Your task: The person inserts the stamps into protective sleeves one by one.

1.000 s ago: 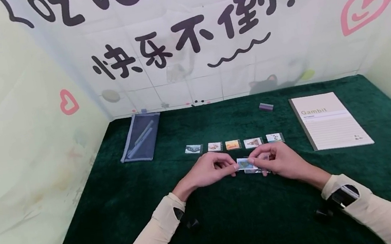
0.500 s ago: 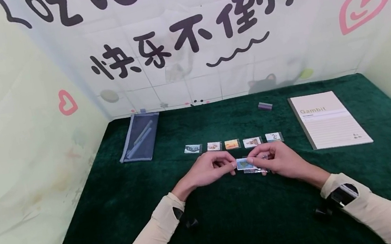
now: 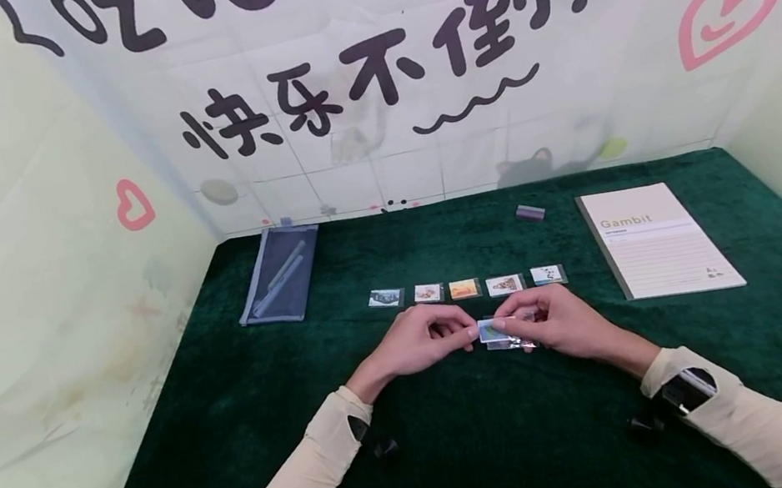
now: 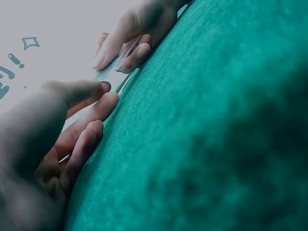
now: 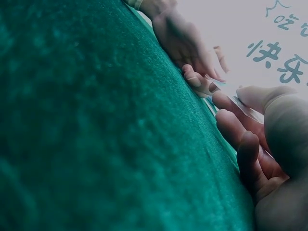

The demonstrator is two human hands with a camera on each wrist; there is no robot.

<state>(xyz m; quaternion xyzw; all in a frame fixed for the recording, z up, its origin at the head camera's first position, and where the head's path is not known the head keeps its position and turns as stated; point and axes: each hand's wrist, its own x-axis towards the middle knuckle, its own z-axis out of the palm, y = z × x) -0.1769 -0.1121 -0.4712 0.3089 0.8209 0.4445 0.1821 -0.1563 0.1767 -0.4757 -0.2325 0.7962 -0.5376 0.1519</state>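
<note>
In the head view a small blue picture card [image 3: 488, 332] is between both hands, above the green cloth. My left hand [image 3: 416, 341] pinches its left edge between thumb and fingers. My right hand [image 3: 560, 323] pinches the card and a clear plastic sleeve [image 3: 510, 343] together, the thumb lying over the picture. The sleeve shows below and right of the card; right fingers hide part of it. From the left wrist view, the right hand [image 4: 137, 36] is seen holding the thin card and film. The right wrist view shows the left hand [image 5: 185, 45] meeting them from the far side.
Several sleeved picture cards [image 3: 464, 289] lie in a row just beyond the hands. A blue mesh pencil pouch [image 3: 282, 277] with pens is at the left back. A notebook [image 3: 664, 241] lies at right, and a small purple block [image 3: 530, 213] near the back edge.
The card has shifted slightly right and down, with a little less of its picture showing. My left fingertips have moved slightly right with it. The other objects stay where they were.
</note>
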